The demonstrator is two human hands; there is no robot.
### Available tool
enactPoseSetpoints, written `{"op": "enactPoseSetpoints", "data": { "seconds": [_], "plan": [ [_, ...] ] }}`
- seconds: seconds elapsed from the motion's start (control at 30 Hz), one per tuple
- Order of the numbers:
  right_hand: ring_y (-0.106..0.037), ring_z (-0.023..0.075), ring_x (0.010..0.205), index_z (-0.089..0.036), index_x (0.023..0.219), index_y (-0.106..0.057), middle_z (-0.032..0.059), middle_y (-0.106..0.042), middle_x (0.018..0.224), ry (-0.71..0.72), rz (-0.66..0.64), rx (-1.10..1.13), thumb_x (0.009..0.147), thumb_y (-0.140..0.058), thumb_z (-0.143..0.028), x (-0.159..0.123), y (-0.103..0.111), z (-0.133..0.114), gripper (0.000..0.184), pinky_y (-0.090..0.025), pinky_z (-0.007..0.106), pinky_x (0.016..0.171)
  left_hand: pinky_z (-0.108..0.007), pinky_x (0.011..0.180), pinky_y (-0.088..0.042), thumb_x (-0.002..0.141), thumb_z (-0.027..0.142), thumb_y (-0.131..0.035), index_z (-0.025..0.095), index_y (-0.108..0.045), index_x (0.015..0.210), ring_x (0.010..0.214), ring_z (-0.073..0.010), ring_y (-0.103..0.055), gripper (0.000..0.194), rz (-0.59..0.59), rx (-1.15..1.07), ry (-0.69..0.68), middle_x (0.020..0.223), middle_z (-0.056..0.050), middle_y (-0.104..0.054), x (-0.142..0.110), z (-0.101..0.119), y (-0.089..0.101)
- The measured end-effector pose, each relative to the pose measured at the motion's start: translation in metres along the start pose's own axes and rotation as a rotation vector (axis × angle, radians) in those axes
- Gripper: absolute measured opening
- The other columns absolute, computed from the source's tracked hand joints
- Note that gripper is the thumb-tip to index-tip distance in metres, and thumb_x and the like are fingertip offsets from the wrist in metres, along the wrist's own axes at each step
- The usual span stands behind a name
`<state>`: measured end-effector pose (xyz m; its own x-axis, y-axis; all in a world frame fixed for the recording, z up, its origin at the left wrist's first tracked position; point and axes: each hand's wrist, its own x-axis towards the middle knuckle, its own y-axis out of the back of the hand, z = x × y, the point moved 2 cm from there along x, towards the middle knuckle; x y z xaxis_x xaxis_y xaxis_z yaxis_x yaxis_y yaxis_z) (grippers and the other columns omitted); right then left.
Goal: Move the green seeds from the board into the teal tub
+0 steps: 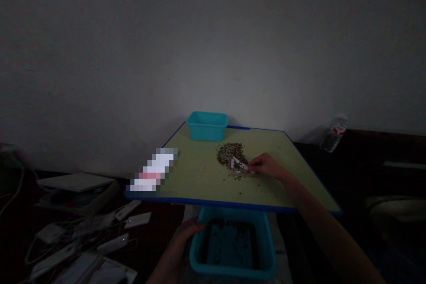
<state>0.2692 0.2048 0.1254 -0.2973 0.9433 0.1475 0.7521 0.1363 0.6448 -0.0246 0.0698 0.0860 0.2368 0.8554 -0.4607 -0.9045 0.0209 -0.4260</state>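
Note:
A pile of small dark grains (pixel 229 151) mixed with paler bits lies on the pale yellow-green tabletop (pixel 276 146). My right hand (pixel 264 165) is at the pile's near right edge, fingers pinched on a slim white piece (pixel 242 165) whose kind I cannot make out. Below the table's front edge, a turquoise basin (pixel 233 270) rests at my lap with dark grains scattered inside. My left hand (pixel 189 230) grips its left rim, thumb over the edge. A small patch of pale bits (pixel 200 168) sits left of the pile.
Another turquoise basin (pixel 208 126) stands at the back of the table by the wall. A blurred-out bright object (pixel 153 171) covers the table's left corner. Cables and power strips (pixel 113 244) lie at the lower left. A clear bottle (pixel 333 135) leans at the right.

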Motion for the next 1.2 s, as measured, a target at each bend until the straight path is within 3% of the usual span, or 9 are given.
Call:
{"op": "enactPoseSetpoints", "data": {
  "seconds": [0.07, 0.27, 0.47, 0.83, 1.0, 1.2],
  "plan": [
    [-0.054, 0.0122, 0.054, -0.013, 0.077, -0.072, 0.0017, -0.065, 0.062, 0.006, -0.011, -0.004, 0.067, -0.061, -0.031, 0.000, -0.001, 0.000, 0.023, -0.038, 0.021, 0.051, -0.039, 0.068, -0.048, 0.062, 0.028, -0.061, 0.018, -0.067, 0.077, 0.074, -0.0280, -0.066, 0.019, 0.026, 0.000, 0.002, 0.070, -0.005, -0.074, 0.000, 0.001, 0.001],
    [-0.054, 0.0125, 0.055, -0.013, 0.078, -0.072, 0.0029, -0.066, 0.064, 0.013, -0.037, 0.018, 0.067, -0.061, -0.032, -0.001, -0.001, -0.001, 0.025, -0.038, 0.021, 0.052, -0.040, 0.071, -0.047, 0.056, 0.029, -0.064, 0.019, -0.068, 0.068, 0.079, -0.0310, -0.065, 0.016, -0.076, 0.009, 0.028, 0.072, -0.008, -0.073, -0.002, 0.010, -0.002],
    [-0.055, 0.0132, 0.058, -0.013, 0.079, -0.072, 0.0034, -0.067, 0.065, 0.002, -0.021, -0.005, 0.067, -0.062, -0.033, -0.001, 0.000, -0.002, 0.025, -0.039, 0.021, 0.054, -0.039, 0.065, -0.048, 0.063, 0.026, -0.059, 0.017, -0.068, 0.080, 0.062, -0.0248, -0.065, 0.021, -0.048, 0.000, -0.005, 0.068, -0.006, -0.073, 0.001, 0.000, -0.002],
    [-0.054, 0.0128, 0.057, -0.012, 0.079, -0.071, 0.0033, -0.066, 0.065, 0.025, -0.073, 0.013, 0.067, -0.062, -0.034, -0.002, -0.002, -0.003, 0.026, -0.039, 0.021, 0.054, -0.036, 0.062, -0.048, 0.061, 0.020, -0.061, 0.020, -0.067, 0.070, 0.062, -0.0240, -0.066, 0.011, 0.035, -0.055, 0.012, 0.066, -0.003, -0.074, -0.002, 0.003, -0.005],
    [-0.053, 0.0120, 0.054, -0.012, 0.078, -0.072, 0.0028, -0.065, 0.062, 0.023, -0.053, -0.011, 0.067, -0.062, -0.035, -0.001, 0.000, -0.003, 0.027, -0.037, 0.021, 0.051, -0.038, 0.066, -0.047, 0.061, 0.024, -0.061, 0.019, -0.068, 0.073, 0.065, -0.0256, -0.065, 0.015, -0.025, -0.008, 0.012, 0.068, -0.005, -0.073, 0.001, 0.001, -0.003],
    [-0.054, 0.0129, 0.056, -0.012, 0.079, -0.072, 0.0041, -0.067, 0.065, 0.001, -0.068, 0.041, 0.066, -0.063, -0.034, -0.001, -0.002, -0.001, 0.027, -0.039, 0.022, 0.053, -0.033, 0.059, -0.046, 0.063, 0.025, -0.061, 0.019, -0.068, 0.075, 0.054, -0.0203, -0.060, 0.016, 0.013, 0.041, -0.017, 0.056, -0.001, -0.069, 0.003, -0.002, 0.001]
  ]
}}
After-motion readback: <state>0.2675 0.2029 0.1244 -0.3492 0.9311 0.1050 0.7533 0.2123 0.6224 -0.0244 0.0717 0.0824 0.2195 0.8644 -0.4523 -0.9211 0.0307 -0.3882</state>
